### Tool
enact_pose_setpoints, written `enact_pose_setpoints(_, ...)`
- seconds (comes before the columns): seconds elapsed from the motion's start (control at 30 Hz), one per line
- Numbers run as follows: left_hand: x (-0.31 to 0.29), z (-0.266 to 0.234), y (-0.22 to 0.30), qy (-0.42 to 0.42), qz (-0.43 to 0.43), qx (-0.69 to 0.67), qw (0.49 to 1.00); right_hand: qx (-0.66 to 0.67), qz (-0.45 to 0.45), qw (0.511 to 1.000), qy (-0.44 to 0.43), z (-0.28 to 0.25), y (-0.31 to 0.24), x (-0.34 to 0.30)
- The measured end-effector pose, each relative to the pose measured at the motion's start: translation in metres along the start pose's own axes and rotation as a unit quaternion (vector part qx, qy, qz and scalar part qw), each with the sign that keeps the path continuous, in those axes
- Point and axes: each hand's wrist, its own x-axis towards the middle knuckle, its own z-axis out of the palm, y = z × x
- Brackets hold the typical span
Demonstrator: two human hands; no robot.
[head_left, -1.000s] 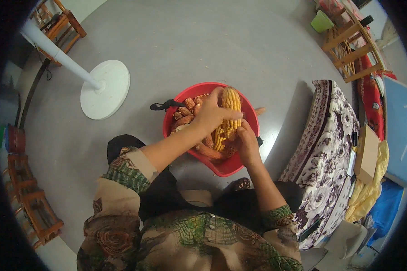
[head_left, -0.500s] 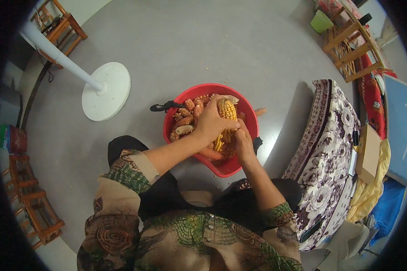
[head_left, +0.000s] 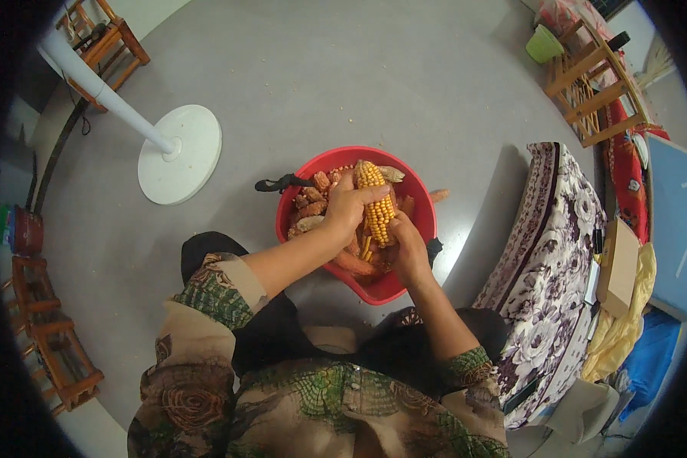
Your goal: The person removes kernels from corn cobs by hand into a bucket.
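1. Now our left hand [head_left: 349, 204] grips the yellow corn cob [head_left: 375, 208], fingers wrapped around its top.
2. Our right hand [head_left: 407, 248] clasps its lower end.
3. Cob sits over the red basin [head_left: 298, 198] on the floor.

Single head-worn fisheye view, looking steeply down, close over red basin [head_left: 420, 200], floor [head_left: 320, 84] beyond

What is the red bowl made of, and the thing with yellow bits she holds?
The red bowl looks like smooth plastic: one even colour, a thin rim. The corn cob, held by both hands, is plant: rows of yellow kernels, matte.
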Motion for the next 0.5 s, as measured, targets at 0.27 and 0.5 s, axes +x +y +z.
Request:
enact_pose_setpoints(0.27,-0.006,0.001,-0.006,-0.031,0.079,0.1,0.991,-0.02,-0.006,1.0,0.019,-0.008,0.003,0.001)
enact_pose_setpoints(0.5,0.003,-0.001,-0.017,-0.022,0.185,0.266,0.946,-0.033,-0.023,0.998,0.037,-0.017,0.015,0.003)
